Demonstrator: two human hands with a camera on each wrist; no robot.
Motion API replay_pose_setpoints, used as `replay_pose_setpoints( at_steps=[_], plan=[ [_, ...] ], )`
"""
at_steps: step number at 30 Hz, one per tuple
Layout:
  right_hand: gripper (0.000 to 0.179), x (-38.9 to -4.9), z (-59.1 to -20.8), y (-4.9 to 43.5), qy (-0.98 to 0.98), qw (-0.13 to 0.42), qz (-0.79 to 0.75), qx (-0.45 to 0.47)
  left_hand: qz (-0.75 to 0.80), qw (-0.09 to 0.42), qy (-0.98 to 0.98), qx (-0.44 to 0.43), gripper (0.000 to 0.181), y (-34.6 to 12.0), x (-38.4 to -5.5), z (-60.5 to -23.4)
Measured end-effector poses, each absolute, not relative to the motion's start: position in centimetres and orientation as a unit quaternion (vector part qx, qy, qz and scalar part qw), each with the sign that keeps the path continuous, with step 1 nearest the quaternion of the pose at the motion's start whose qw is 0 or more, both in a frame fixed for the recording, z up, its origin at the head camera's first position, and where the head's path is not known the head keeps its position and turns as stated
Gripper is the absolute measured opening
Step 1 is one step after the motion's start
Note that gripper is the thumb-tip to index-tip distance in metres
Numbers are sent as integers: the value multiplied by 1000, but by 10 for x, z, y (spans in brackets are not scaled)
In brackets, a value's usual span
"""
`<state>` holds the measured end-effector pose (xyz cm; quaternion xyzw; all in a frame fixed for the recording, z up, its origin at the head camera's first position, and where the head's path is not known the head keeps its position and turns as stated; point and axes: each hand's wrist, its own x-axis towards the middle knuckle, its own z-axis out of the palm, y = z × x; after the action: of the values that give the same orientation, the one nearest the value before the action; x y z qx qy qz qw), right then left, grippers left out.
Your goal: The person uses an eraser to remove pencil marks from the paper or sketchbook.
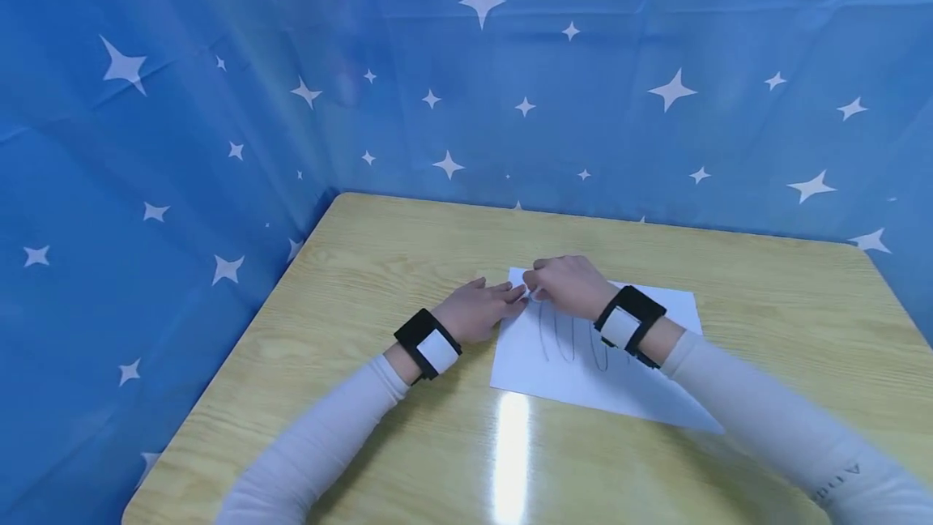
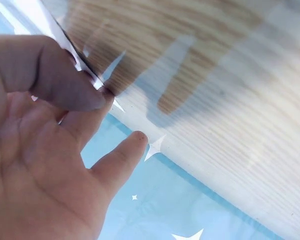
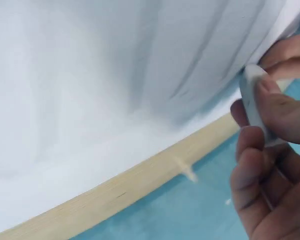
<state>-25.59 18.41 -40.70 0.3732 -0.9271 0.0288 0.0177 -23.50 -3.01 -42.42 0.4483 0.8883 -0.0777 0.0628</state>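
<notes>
A white sheet of paper (image 1: 543, 383) with dark wavy lines drawn on it lies on the wooden table. Near its far left corner, my right hand (image 1: 572, 286) pinches a small white block that looks like an eraser (image 3: 251, 95), thumb on one side and fingers on the other. The block is held against the paper's upper left part, mostly hidden by the hand in the head view. My left hand (image 1: 470, 312) rests at the paper's left edge with its fingers stretched out, the fingertips close to the right hand. It holds nothing.
The light wood table (image 1: 350, 298) has a glossy surface with a bright reflection near the front. Blue curtains (image 1: 452, 63) with white stars hang behind it and along the left side. Both wrists wear black straps (image 1: 428, 344).
</notes>
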Motion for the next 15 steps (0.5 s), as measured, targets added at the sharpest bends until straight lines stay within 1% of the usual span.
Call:
replay_pose_setpoints(
  at_steps=[2, 6, 9, 12, 15],
  plan=[
    [12, -252, -408, 203, -932, 16, 17, 362, -79, 63, 887, 450, 54, -27, -235, -427],
    [10, -242, -407, 257, -944, -8, 20, 328, -80, 78, 885, 452, 54, -30, -238, -431],
    [10, -240, -399, 278, -951, -21, 17, 307, -81, 80, 887, 447, 53, -34, -240, -424],
    [10, -242, -395, 270, -952, -27, 26, 302, -73, 82, 887, 449, 53, -33, -239, -422],
    [6, -247, -397, 239, -944, -22, 44, 328, -66, 82, 883, 457, 54, -30, -234, -423]
  ],
)
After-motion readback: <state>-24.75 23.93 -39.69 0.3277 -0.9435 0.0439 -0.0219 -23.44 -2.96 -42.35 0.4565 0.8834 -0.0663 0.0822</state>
